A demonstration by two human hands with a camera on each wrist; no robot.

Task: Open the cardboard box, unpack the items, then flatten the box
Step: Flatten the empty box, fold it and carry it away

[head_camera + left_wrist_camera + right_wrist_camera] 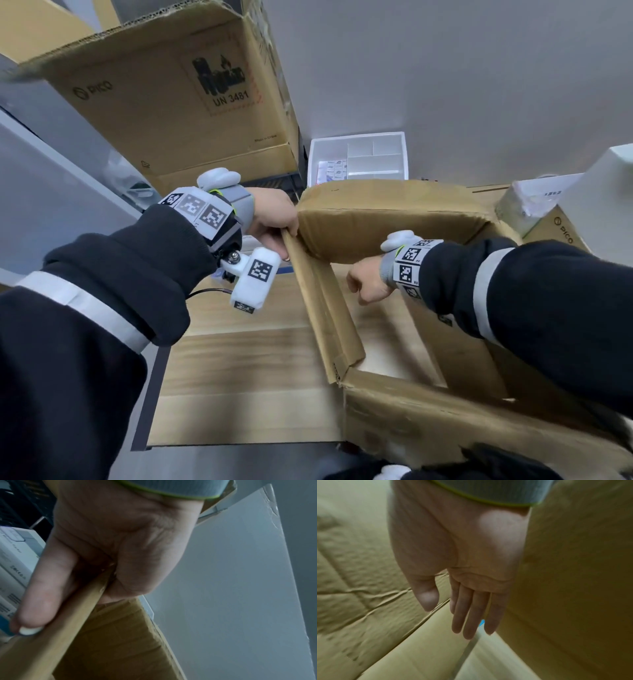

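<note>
A brown cardboard box stands on the wooden table with its top open, and I see no items inside. My left hand grips the upper edge of the box's left wall near the far corner. In the left wrist view the thumb and palm pinch that cardboard edge. My right hand reaches down inside the box. Its fingers are straight and point down beside the right inner wall, holding nothing.
A large open PICO carton stands at the back left. A white compartment tray sits behind the box. White packages and a small PICO box are at the right. White product boxes lie beside my left hand.
</note>
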